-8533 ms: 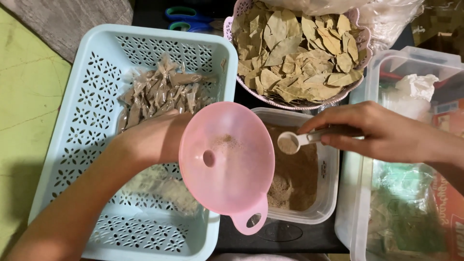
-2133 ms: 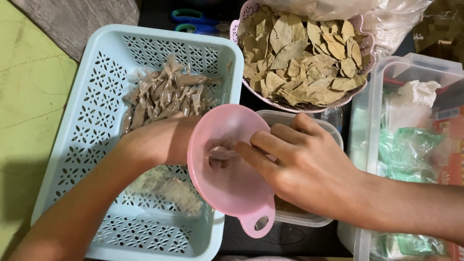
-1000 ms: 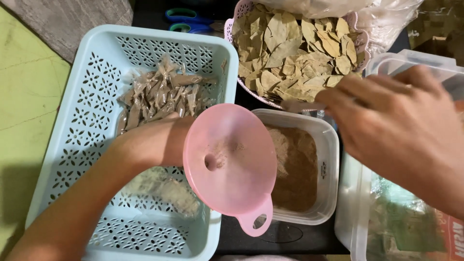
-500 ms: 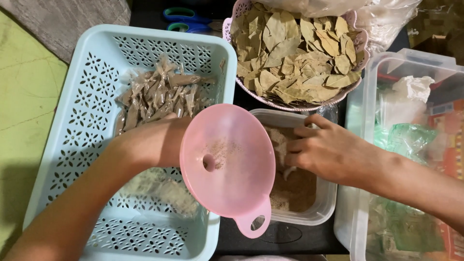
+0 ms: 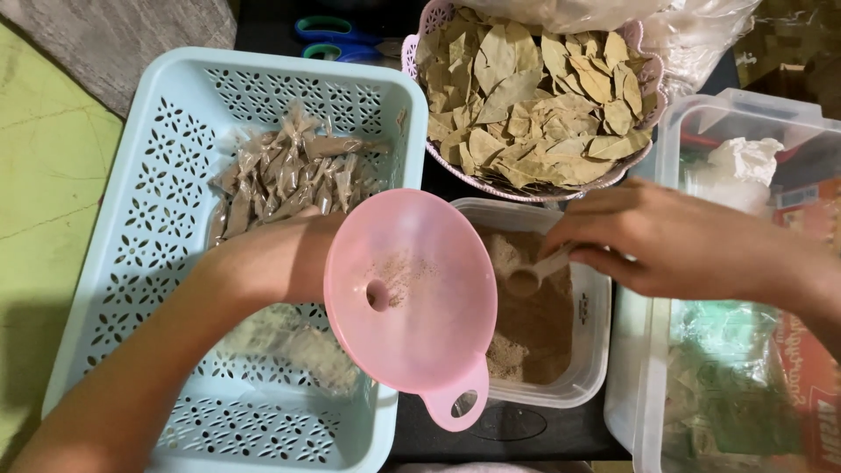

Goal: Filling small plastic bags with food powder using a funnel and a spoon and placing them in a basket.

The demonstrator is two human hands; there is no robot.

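dried leaves [image 5: 534, 96], scissors [image 5: 337, 39]

The left forearm comes in from the lower left and runs up and to the right, the left hand [image 5: 276, 254] lying back-up with its fingers curled under and out of sight. The right arm enters from the right edge, bare, and reaches leftward, the right hand [image 5: 679, 241] also back-up and somewhat blurred. Its fingers [image 5: 578, 229] are bent and drawn together in a pinch at the tips, thumb below, closed on a slim handle; the two hands stay well apart.
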